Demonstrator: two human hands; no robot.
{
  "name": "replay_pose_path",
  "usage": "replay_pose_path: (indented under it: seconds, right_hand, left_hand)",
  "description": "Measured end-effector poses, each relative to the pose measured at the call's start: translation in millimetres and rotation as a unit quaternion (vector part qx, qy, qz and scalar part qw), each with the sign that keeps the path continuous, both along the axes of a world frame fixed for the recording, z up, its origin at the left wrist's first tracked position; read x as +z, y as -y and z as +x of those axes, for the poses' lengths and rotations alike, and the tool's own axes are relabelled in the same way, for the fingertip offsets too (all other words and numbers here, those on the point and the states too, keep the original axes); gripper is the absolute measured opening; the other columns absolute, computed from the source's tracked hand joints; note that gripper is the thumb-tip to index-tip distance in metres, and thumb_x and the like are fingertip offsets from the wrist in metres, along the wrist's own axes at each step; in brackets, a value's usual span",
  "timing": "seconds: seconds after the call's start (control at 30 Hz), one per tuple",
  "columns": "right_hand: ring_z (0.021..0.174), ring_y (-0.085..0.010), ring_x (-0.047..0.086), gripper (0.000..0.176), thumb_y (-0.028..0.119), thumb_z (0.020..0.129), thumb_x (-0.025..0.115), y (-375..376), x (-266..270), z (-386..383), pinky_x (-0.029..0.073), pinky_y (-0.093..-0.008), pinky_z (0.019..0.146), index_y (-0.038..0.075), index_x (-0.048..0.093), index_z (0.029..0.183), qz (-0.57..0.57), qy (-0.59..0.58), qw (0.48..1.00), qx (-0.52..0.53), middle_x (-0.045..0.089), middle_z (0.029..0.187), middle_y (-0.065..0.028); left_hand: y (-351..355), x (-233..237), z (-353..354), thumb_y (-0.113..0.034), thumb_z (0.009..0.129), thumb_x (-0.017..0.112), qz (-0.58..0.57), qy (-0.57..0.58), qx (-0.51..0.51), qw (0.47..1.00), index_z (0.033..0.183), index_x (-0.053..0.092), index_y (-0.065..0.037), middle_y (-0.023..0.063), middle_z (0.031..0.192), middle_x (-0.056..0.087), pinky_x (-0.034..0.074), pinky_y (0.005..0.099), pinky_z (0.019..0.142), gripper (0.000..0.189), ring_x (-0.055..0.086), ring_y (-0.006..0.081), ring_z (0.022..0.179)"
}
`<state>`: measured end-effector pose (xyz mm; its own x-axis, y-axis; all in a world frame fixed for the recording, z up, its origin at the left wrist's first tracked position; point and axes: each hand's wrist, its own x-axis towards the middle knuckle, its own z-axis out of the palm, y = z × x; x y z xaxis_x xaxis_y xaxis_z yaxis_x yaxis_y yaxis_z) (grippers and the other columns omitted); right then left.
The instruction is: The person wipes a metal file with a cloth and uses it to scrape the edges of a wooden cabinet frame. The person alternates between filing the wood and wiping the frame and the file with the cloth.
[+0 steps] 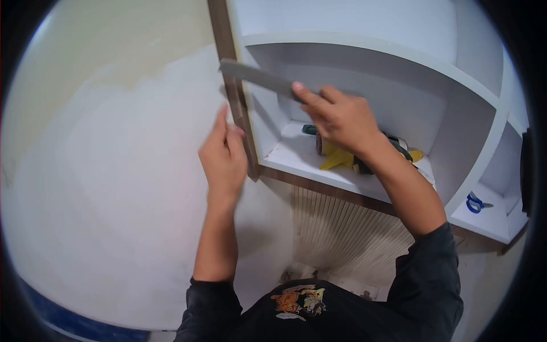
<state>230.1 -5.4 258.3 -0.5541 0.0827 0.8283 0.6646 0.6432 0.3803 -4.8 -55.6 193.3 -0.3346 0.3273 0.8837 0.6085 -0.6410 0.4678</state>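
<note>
Grey blade (259, 78), angled across the wood strip (221, 28), held in the right hand's (345, 118) curled fingers, one digit laid along it, seemingly for control; left hand (224, 157) half-open beside the strip, any hold unclear.

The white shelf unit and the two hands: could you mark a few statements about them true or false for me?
1. The right hand holds a long, flat grey tool. True.
2. The left hand grips the scissors. False: it is beside the brown strip; the scissors lie in a compartment.
3. Something yellow lies in the shelf unit. True.
4. The scissors have red handles. False: they are blue.
</note>
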Motion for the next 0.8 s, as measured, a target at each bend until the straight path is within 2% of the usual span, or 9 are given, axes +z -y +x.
replay_pose_path:
  seconds: [0.07,0.13,0.2,0.3,0.43,0.53,0.63,0.67,0.8]
  right_hand:
    - [0.057,-0.0256,0.056,0.06,0.014,0.089,0.074,15,3,11,0.049,-0.0396,0.052,0.029,0.057,0.144,-0.01,-0.031,0.999,0.022,0.054,0.075,-0.0061]
    - [0.056,-0.0268,0.056,0.062,0.018,0.09,0.074,21,8,17,0.049,-0.0403,0.051,0.033,0.054,0.146,-0.005,-0.04,0.999,0.027,0.054,0.075,-0.0052]
    - [0.056,-0.0277,0.056,0.061,0.019,0.09,0.074,31,17,19,0.049,-0.0406,0.051,0.034,0.055,0.146,-0.005,-0.053,0.998,0.041,0.054,0.074,-0.0054]
    - [0.058,-0.0274,0.056,0.058,0.017,0.091,0.073,50,28,16,0.048,-0.0405,0.053,0.033,0.057,0.144,-0.006,-0.049,0.998,0.043,0.054,0.074,-0.006]
    - [0.059,-0.0245,0.054,0.056,0.013,0.09,0.074,58,30,21,0.047,-0.0384,0.056,0.03,0.061,0.141,0.008,-0.043,0.998,0.048,0.054,0.074,-0.0063]
    - [0.059,-0.0218,0.05,0.054,0.011,0.087,0.076,63,26,21,0.047,-0.0362,0.058,0.027,0.065,0.138,-0.005,-0.05,0.998,0.045,0.054,0.074,-0.006]
    - [0.059,-0.022,0.049,0.056,0.01,0.087,0.076,60,23,18,0.046,-0.0366,0.058,0.026,0.064,0.139,-0.008,-0.045,0.997,0.055,0.053,0.073,-0.0057]
    - [0.063,-0.0123,0.045,0.054,0.005,0.092,0.072,56,23,20,0.042,-0.0315,0.058,0.021,0.061,0.143,-0.007,-0.022,0.998,0.055,0.051,0.074,-0.0028]
    - [0.061,-0.0158,0.051,0.054,0.009,0.092,0.072,50,30,9,0.044,-0.0337,0.057,0.023,0.061,0.143,-0.014,-0.006,0.999,0.044,0.055,0.076,-0.0047]
  left_hand:
    - [44,-25,27,-0.007,0.099,0.056,-0.068,0.186,-0.195,0.961,0.116,0.068,0.007,0.0025,0.069,0.062,0.044,0.0248,0.053,0.025,0.052,0.007,0.057]
    - [67,-36,40,-0.009,0.101,0.057,-0.07,0.137,-0.258,0.954,0.099,0.068,0.004,0.0049,0.07,0.062,0.039,0.0199,0.051,0.017,0.051,0.0059,0.058]
    - [103,-29,40,-0.013,0.094,0.071,-0.065,0.006,-0.323,0.944,0.096,0.07,0.002,0.0096,0.077,0.065,0.048,0.0309,0.065,0.015,0.059,0.0175,0.063]
    - [128,-3,61,-0.025,0.085,0.081,0.103,-0.038,-0.511,0.853,0.088,0.071,-0.003,0.0054,0.081,0.065,0.045,0.0401,0.076,0.024,0.06,0.0238,0.071]
    - [134,-6,69,-0.032,0.08,0.084,0.212,-0.106,-0.512,0.826,0.084,0.069,-0.008,0.0012,0.085,0.064,0.041,0.0405,0.081,0.029,0.058,0.0231,0.079]
    - [138,-17,91,-0.031,0.084,0.079,0.283,0.024,-0.565,0.775,0.082,0.068,-0.009,0.0002,0.085,0.063,0.039,0.0431,0.078,0.025,0.056,0.0212,0.077]
    - [183,-3,77,-0.026,0.085,0.079,0.183,0.092,-0.638,0.742,0.081,0.073,-0.014,-0.0014,0.078,0.064,0.036,0.0406,0.083,0.015,0.052,0.0162,0.072]
    - [181,1,78,-0.024,0.085,0.08,0.217,0.098,-0.652,0.72,0.081,0.075,-0.014,-0.0017,0.076,0.065,0.034,0.0388,0.081,0.012,0.051,0.0148,0.071]
    - [127,9,105,-0.021,0.084,0.081,0.489,0.072,-0.624,0.605,0.084,0.077,-0.013,-0.0016,0.076,0.064,0.03,0.0346,0.069,0.009,0.049,0.0139,0.069]
